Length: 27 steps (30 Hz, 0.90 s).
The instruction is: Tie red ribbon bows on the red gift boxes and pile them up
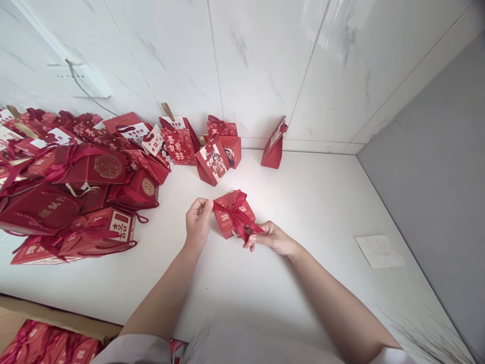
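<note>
A small red gift box (pixel 223 225) with pale lettering stands on the white table in front of me, tied on top with a red ribbon (pixel 238 212) in a bow. At the box's left corner, my left hand (pixel 197 222) pinches the ribbon's left end between thumb and fingers. On the right side, my right hand (pixel 275 238) has thumb and fingers closed on the ribbon's hanging tails. Part of a twisted cord shows under the bow. My fingers hide the ribbon ends.
A large pile of red gift boxes (pixel 102 169) fills the table's left side. Several upright boxes (pixel 214 161) stand near the tiled wall, one box (pixel 275 146) apart. A white tissue (pixel 380 251) lies right. A carton (pixel 56 313) of red boxes is at lower left.
</note>
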{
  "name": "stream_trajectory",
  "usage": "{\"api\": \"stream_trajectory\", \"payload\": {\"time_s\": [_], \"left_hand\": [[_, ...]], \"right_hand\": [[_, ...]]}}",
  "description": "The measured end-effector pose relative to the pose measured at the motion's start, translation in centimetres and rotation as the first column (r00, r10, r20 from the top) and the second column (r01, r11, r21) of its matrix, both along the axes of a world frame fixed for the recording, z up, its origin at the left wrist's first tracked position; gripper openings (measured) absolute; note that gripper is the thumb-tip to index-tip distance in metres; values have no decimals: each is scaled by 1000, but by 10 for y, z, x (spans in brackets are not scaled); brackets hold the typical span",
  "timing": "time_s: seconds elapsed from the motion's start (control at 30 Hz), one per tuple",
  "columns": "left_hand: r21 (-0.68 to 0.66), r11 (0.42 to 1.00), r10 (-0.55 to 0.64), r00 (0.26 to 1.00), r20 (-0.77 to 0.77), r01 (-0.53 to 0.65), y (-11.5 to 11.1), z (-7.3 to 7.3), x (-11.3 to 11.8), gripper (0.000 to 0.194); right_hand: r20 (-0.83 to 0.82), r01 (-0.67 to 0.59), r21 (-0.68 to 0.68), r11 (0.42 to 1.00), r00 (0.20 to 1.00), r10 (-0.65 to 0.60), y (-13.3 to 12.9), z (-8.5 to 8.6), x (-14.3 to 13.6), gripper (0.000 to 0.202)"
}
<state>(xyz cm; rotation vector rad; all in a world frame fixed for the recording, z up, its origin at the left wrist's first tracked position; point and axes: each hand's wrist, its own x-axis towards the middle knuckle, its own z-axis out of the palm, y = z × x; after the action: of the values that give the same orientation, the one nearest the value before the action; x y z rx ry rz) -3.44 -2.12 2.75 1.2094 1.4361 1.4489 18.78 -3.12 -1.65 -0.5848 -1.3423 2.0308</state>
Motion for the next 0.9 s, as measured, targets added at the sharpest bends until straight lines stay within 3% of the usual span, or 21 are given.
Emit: {"api": "stream_trajectory", "payload": {"time_s": [0.13, 0.3, 0.47, 0.57, 0.63, 0.73, 0.9], "left_hand": [[-16, 1000, -16, 1000, -26, 16, 1, -3, -4, 26], [187, 979, 110, 978, -175, -77, -1, -4, -5, 25], [281, 958, 72, 906, -418, 53, -8, 3, 2, 23], [322, 943, 88, 870, -486, 85, -13, 8, 6, 16], [314, 943, 70, 857, -510, 109, -14, 10, 8, 23], [245, 956, -22, 873, -487, 161, -14, 7, 8, 38], [117, 964, -213, 959, -185, 237, -6, -8, 0, 41]], "right_hand": [[24, -53, -11, 999, 998, 53, 0, 2, 3, 20], [26, -47, -9, 999, 999, 47, -1, 0, 3, 19], [-36, -28, 48, 998, 999, 30, 0, -3, 3, 28], [-105, -14, 67, 998, 994, 21, 0, -4, 4, 47], [-118, 11, 39, 999, 993, -6, 0, -5, 4, 50], [-87, 61, -20, 998, 994, -63, 0, -7, 3, 34], [-127, 102, -115, 988, 985, -117, 2, -7, 2, 19]]}}
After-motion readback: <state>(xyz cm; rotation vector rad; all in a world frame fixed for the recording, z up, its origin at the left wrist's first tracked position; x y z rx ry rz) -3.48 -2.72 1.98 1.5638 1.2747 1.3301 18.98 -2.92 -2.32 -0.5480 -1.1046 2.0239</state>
